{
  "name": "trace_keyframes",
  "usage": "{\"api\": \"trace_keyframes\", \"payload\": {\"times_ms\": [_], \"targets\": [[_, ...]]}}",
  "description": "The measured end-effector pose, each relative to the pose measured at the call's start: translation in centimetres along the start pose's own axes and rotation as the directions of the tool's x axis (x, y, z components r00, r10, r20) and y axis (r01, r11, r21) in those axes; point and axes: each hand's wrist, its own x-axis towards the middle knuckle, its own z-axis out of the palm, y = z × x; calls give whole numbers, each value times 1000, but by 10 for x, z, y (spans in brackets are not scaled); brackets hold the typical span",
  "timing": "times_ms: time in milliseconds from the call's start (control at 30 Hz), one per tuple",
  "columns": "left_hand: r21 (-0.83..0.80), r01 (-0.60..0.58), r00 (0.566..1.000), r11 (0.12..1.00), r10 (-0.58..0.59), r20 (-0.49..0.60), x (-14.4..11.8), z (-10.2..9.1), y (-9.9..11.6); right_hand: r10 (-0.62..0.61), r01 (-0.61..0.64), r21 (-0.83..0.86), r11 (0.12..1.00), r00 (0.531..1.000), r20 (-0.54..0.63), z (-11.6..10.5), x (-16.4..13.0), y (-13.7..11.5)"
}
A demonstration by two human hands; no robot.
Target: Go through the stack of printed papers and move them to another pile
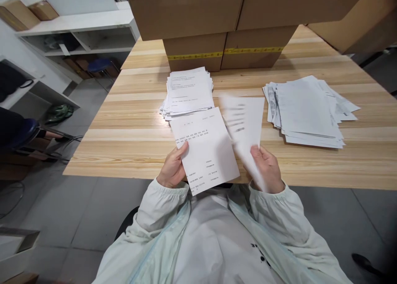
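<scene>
A white printed paper sheet (206, 149) is pinched by the left hand (172, 168), a blurred white sheet (245, 127) gripped by the right hand (266, 168), sorting judged underway, the loose pile at 2 o'clock (307, 110) apparently receiving next.

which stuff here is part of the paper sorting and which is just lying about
In hand:
left hand holding a printed sheet
right hand holding a blurred sheet
middle stack
right stack

Lying about:
cardboard boxes
white shelves
table merely bears the papers
</scene>
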Motion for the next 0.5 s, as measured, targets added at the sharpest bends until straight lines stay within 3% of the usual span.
{"api": "trace_keyframes", "payload": {"times_ms": [100,167,267,367,433,500], "targets": [[-6,-9,999,1000,9,47,1,5,-6,-130,94,-229,969,981,-147,7,-3,2],[3,-36,996,999,36,84,1,9,-11,-212,143,-368,919,966,-152,13,-4,2],[71,-97,989,993,88,118,-1,11,-17,-266,198,-423,884,958,-108,21,-7,5],[207,-139,980,968,104,171,-7,10,-13,-359,285,-364,887,920,-155,27,-7,4],[306,-224,959,925,154,237,-14,12,-3,-401,358,-215,909,892,-209,28,-6,-2],[401,-343,918,849,212,335,-22,18,10,-394,394,-36,918,901,-182,26,-5,-14]]}}
